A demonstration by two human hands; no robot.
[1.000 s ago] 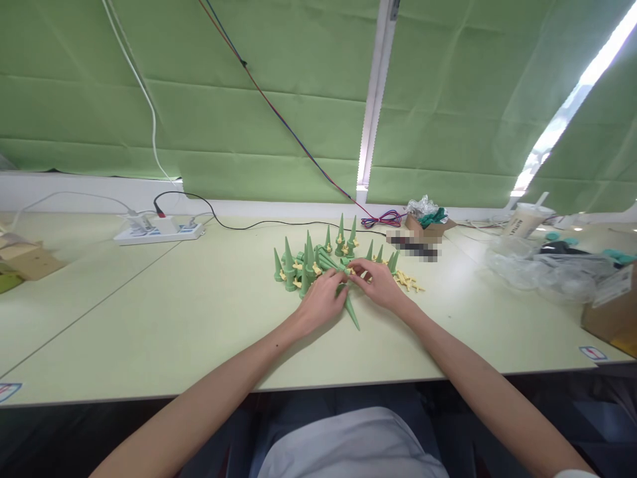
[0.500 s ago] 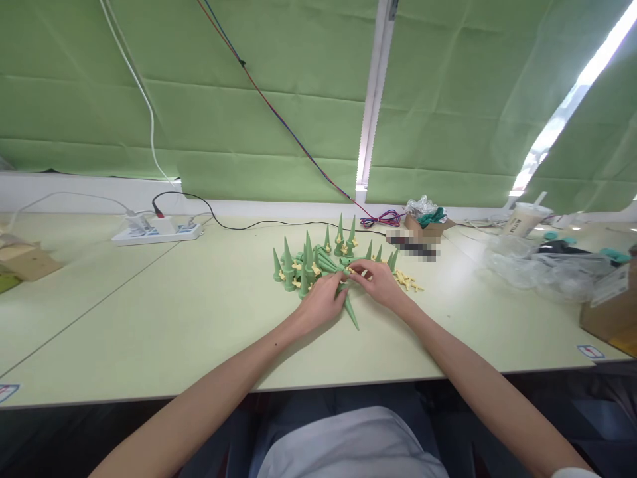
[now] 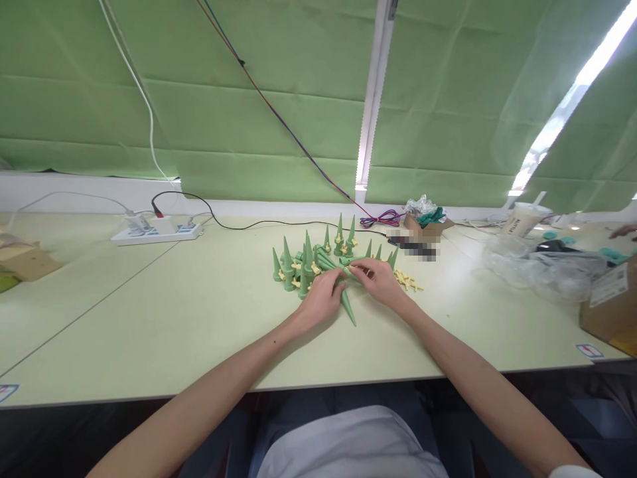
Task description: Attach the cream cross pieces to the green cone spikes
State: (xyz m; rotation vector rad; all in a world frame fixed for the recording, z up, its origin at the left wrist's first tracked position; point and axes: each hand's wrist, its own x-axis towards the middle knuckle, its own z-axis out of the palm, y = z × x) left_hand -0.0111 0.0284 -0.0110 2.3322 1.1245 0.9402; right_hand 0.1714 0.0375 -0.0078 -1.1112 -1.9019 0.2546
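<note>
My left hand (image 3: 326,294) is closed around a green plastic spike (image 3: 348,308), whose pointed end sticks out below the fingers toward me. Close against it, my right hand (image 3: 377,279) pinches a small yellow piece (image 3: 350,267) at the spike's upper end; the fingers partly cover it. Left of and behind the hands stand several green cone-shaped spikes (image 3: 307,255), many with small yellow pieces attached near their bases. More green spikes lie in a pile between them. Loose yellow pieces (image 3: 408,280) are heaped just right of my right hand.
A white power strip (image 3: 156,234) lies at the back left, with a black cable running behind the spikes. At the right are an open carton (image 3: 428,228), a drink cup (image 3: 526,220), plastic bags (image 3: 562,272) and a cardboard box (image 3: 613,302). Another person's hand (image 3: 624,230) shows at the far right.
Both hands stay at nearly the same place; the held spike's tip has shifted slightly up and left. Another person's hand has come into view at the far right.
</note>
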